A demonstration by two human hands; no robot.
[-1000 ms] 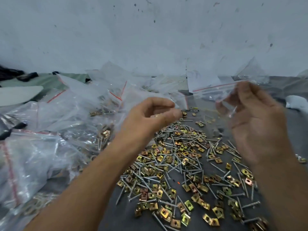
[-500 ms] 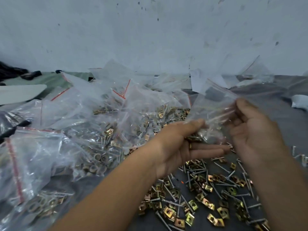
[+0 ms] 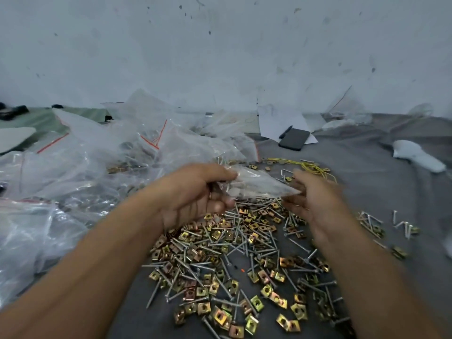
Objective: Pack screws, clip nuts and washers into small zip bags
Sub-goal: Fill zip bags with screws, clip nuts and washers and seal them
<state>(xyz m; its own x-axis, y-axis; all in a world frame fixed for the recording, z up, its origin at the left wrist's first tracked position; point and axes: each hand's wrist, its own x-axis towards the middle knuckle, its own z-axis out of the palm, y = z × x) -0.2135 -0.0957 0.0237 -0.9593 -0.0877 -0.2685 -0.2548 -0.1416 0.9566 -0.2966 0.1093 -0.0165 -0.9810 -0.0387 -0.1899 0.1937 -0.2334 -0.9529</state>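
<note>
A small clear zip bag [image 3: 256,183] with a few metal parts inside hangs above the pile. My left hand [image 3: 195,194] grips its left end between thumb and curled fingers. My right hand [image 3: 310,199], blurred, has its fingers at the bag's right tip; I cannot tell whether it grips it. Below both hands lies a spread of silver screws [image 3: 247,243] and brass-coloured clip nuts [image 3: 220,316] on the grey cloth [image 3: 367,172].
A heap of clear zip bags [image 3: 80,167], some filled with hardware, covers the left side. A dark phone [image 3: 294,139] with a pen lies on white paper at the back. Yellow wire [image 3: 310,166] and scattered screws [image 3: 401,226] lie to the right.
The bag has tipped from upright to lying sideways between my hands, and both hands have dropped closer to the pile. The view has shifted, uncovering the phone and paper behind.
</note>
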